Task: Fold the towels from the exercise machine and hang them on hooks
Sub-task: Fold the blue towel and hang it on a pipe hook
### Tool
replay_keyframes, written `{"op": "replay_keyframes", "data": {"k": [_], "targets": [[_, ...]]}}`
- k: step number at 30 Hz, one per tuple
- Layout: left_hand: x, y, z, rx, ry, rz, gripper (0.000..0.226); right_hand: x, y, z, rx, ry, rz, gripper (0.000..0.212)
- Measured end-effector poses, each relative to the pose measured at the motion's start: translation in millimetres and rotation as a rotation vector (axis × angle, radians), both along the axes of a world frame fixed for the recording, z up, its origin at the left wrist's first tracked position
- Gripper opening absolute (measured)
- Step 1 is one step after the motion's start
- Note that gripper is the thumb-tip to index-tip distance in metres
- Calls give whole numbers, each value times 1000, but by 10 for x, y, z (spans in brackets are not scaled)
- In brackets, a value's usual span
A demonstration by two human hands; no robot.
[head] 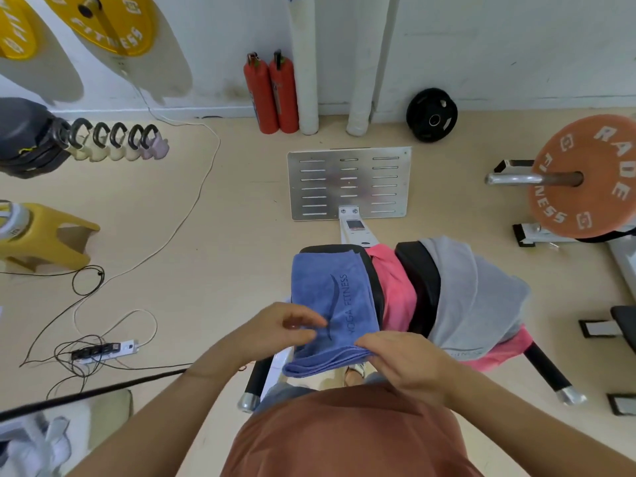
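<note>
A blue towel (330,297) printed "YOGA FITNESS" lies folded over the left black pad of the exercise machine (425,287). My left hand (275,330) pinches its near left part with thumb and curled fingers. My right hand (406,363) grips the folded near edge at the right. A pink towel (395,290) is draped between the two pads and shows again below the grey one. A grey towel (478,297) covers the right pad. No hooks are in view.
The machine's metal footplate (347,182) lies ahead on the beige floor. Two red fire extinguishers (272,94) and a black weight plate (432,115) stand by the wall. An orange plate on a bar (581,177) is at right. A power strip with cables (103,349) lies at left.
</note>
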State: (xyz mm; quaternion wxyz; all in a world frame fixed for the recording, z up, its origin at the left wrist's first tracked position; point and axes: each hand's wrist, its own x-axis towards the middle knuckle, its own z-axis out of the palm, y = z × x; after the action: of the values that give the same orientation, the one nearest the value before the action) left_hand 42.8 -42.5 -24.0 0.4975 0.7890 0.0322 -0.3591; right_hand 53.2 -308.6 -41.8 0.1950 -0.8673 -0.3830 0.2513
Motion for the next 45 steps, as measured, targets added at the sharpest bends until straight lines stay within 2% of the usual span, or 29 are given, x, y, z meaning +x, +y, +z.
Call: {"op": "replay_keyframes", "data": {"k": [1,2,3,4,6,8,10,11,13,14,17,21,25,27,28,31,34,36,38,41,45], "targets": [[32,-93,16,-9,26,-85,46,15,20,26,-5,3,2,24],[34,-206,9,48,18,-248,66,32,49,70,-10,15,-6,21],[18,-328,-25,144,-24,-401,75,56,75,106,-4,43,-27,17],[0,-424,-76,240,-98,-489,68,92,98,160,1,90,-48,14],[-18,-529,-170,366,-221,-512,34,207,105,228,12,246,-112,14],[-15,-540,-206,383,-221,-504,22,347,69,241,113,530,-371,22],[-16,-495,-215,327,-210,-539,31,480,10,91,216,709,-777,38],[-22,-475,-209,300,-195,-544,40,526,-12,-19,174,763,-909,47],[-31,-461,-154,252,-161,-538,54,521,40,-186,40,998,-979,58],[-24,-455,-118,228,-153,-539,58,508,109,-236,21,1137,-999,57],[19,-413,-14,192,-133,-558,61,544,321,-323,182,1311,-1102,35],[44,-373,102,156,-47,-548,49,709,474,-432,294,1286,-1152,35],[163,-338,247,65,57,-403,15,865,477,-443,445,1197,-1156,32],[240,-313,329,20,49,-394,27,934,458,-404,570,1227,-1160,35],[275,-304,367,2,39,-385,25,969,445,-383,612,1248,-1152,36],[377,-259,449,6,-53,-284,17,1017,404,-251,615,1219,-1028,37],[504,-173,547,89,-181,-95,8,1061,368,-22,508,989,-797,45],[572,-148,641,97,-235,-11,9,1091,357,162,518,911,-699,49],[613,-168,752,91,-293,39,18,1114,358,348,594,891,-659,53],[635,-195,883,91,-358,108,8,1114,391,598,639,865,-593,56],[616,-258,994,53,-422,227,16,1113,429,803,636,770,-557,44]]}}
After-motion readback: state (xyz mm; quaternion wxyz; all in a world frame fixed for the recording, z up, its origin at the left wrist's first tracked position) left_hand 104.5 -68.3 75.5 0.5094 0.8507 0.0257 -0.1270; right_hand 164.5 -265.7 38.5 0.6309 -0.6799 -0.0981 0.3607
